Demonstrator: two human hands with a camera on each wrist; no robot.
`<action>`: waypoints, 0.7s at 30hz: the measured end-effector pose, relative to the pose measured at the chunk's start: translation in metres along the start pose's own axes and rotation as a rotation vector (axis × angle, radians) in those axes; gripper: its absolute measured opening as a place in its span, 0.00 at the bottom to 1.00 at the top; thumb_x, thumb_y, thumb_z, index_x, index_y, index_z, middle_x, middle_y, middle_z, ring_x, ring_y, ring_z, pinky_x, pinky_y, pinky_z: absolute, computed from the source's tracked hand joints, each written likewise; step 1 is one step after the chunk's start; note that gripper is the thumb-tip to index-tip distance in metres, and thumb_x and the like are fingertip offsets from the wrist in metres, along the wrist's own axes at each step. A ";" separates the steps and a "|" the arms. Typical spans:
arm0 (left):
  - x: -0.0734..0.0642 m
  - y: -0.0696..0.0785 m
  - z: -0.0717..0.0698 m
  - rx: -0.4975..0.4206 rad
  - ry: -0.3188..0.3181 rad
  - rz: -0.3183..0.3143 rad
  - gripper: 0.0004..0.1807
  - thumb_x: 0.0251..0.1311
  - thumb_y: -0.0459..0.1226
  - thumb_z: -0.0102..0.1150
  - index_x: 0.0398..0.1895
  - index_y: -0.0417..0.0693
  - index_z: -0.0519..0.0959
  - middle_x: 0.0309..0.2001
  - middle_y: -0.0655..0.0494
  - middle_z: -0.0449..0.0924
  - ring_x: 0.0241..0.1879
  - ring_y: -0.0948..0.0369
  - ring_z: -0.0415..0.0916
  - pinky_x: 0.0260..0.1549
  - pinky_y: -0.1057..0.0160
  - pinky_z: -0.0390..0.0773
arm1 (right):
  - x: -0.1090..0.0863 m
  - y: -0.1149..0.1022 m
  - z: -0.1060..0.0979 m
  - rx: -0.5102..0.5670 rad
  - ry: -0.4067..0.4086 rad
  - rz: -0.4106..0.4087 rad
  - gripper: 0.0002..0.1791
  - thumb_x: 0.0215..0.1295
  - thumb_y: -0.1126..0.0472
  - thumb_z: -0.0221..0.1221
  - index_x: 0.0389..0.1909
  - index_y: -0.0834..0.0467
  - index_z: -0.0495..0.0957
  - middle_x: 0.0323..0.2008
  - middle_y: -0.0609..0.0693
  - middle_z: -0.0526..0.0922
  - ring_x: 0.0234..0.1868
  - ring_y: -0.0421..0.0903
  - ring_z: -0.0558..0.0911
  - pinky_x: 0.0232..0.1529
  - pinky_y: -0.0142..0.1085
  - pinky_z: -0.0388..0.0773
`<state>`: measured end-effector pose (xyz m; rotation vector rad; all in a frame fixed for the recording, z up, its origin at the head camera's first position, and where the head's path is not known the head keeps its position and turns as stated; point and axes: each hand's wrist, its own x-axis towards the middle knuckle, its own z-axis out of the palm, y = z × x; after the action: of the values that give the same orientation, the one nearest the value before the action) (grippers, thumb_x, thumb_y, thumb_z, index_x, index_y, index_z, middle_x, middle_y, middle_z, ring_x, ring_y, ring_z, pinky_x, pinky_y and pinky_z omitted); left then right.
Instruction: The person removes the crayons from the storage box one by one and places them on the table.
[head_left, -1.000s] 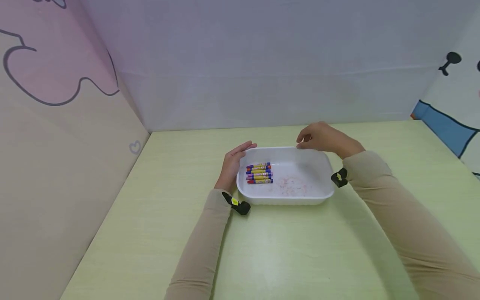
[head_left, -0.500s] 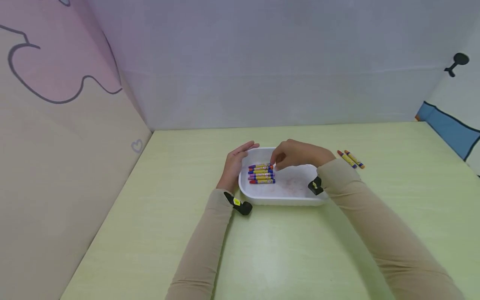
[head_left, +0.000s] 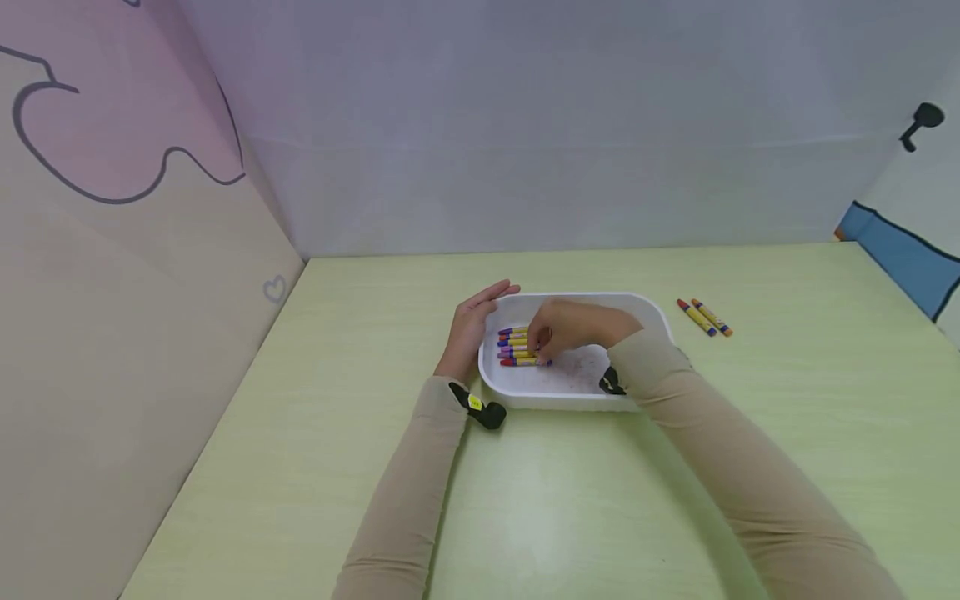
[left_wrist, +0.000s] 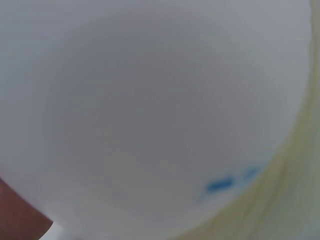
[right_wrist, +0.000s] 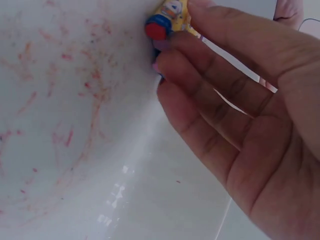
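Inside the white plastic tray [head_left: 570,402] lies a row of several wax crayons [head_left: 512,342] in yellow wrappers, side by side at its left end. My left hand [head_left: 465,333] rests against the tray's left side, its fingers extended past the back left corner. In the left wrist view the tray wall [left_wrist: 150,120] fills most of the picture. My right hand [head_left: 570,323] reaches into the tray and pinches the red crayon [right_wrist: 159,27] at the front of the row, thumb on one side and fingertips on the other. The fingers partly hide the other crayons.
Two loose crayons, one red [head_left: 696,317] and one orange [head_left: 712,317], lie on the pale green table [head_left: 540,500] to the right of the tray. Reddish smears [right_wrist: 92,85] mark the tray floor. A pale wall panel [head_left: 562,150] stands behind the table.
My right hand has moved from the tray's back rim, left and toward me, down to the crayon row. The two loose crayons it covered are now visible. My left hand keeps its place.
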<state>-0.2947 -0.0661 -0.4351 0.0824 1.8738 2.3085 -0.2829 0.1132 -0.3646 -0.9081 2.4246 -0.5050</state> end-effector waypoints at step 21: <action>0.000 0.003 -0.003 -0.039 -0.042 -0.022 0.23 0.69 0.28 0.38 0.66 0.40 0.69 0.63 0.45 0.74 0.65 0.61 0.68 0.66 0.60 0.67 | 0.003 -0.006 0.009 -0.070 -0.033 0.011 0.05 0.52 0.64 0.69 0.30 0.56 0.85 0.27 0.43 0.81 0.29 0.37 0.74 0.34 0.29 0.73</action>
<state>-0.2958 -0.0698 -0.4329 0.1035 1.7999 2.3094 -0.2768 0.1060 -0.3698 -0.9244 2.4298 -0.4006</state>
